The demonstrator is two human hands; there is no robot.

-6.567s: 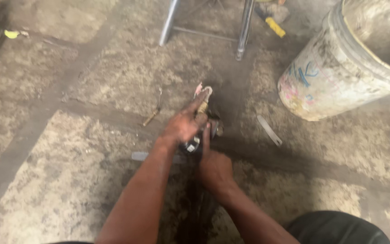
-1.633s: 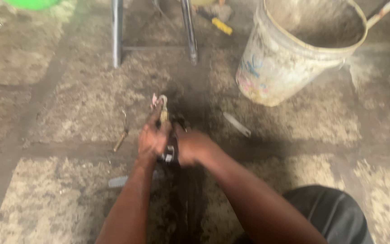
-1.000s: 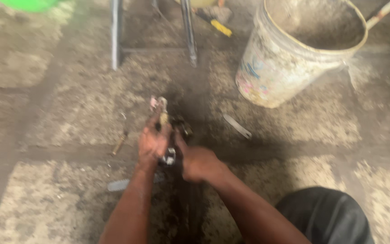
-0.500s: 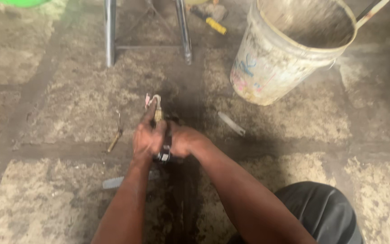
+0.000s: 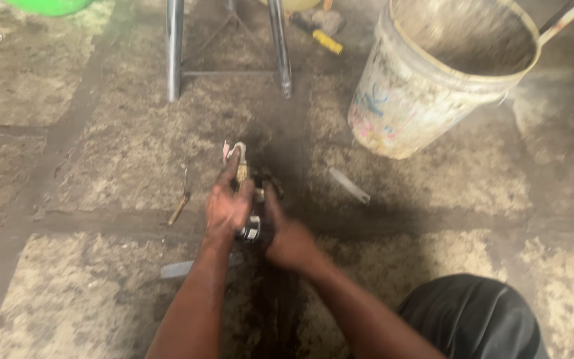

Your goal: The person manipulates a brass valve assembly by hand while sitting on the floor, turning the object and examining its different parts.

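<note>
At the centre of the frame my left hand (image 5: 228, 207) grips the small dark metal fitting with a shiny ring (image 5: 252, 225), its long axis pointing up-frame toward its looped tip, while my right hand (image 5: 289, 238) presses against it from lower right, fingers curled.
</note>
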